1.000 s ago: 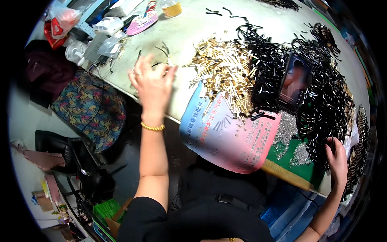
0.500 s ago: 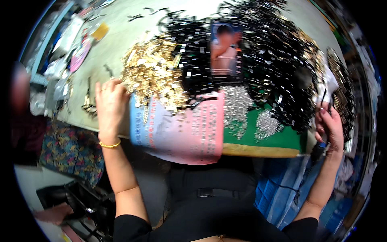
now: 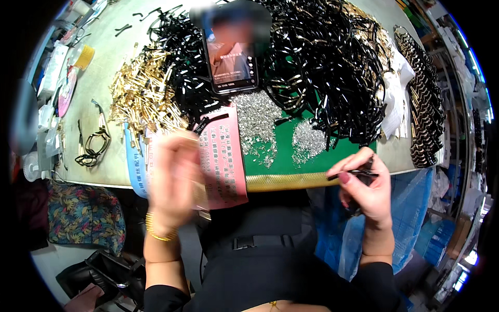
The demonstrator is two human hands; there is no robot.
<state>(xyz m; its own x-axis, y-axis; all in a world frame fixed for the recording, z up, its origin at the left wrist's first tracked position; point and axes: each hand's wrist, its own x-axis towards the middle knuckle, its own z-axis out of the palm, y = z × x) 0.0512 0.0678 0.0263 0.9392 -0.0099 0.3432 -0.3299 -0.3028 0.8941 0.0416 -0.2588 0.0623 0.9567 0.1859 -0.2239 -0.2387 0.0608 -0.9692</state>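
My left hand [image 3: 174, 179], smeared by motion, hovers over a pink and blue printed sheet [image 3: 226, 177] at the table's front edge. A blurred gold streak shows beside its fingers; whether they grip it I cannot tell. My right hand [image 3: 375, 193] is closed near the front edge, right of the green mat [image 3: 278, 171]. Between its thumb and fingers is a slim black piece [image 3: 358, 172]; a dark shape under the palm is unclear. Ahead of the left hand lies a heap of slim gold metal parts [image 3: 140, 96]. Small silver pieces [image 3: 254, 117] form two piles on the mat.
Large heaps of glossy black strips [image 3: 327, 67] cover the table's middle, with a lit phone [image 3: 231, 73] among them. A row of stacked dark and gold pieces [image 3: 426, 104] and white paper [image 3: 397, 99] lie right. Left are black-and-gold frame pieces [image 3: 93, 148] and a yellow tape roll [image 3: 84, 57].
My left hand has moved right, from the gold heap's left side to over the sheet. My right hand has come left and nearer me with the slim black piece. The head view has shifted.
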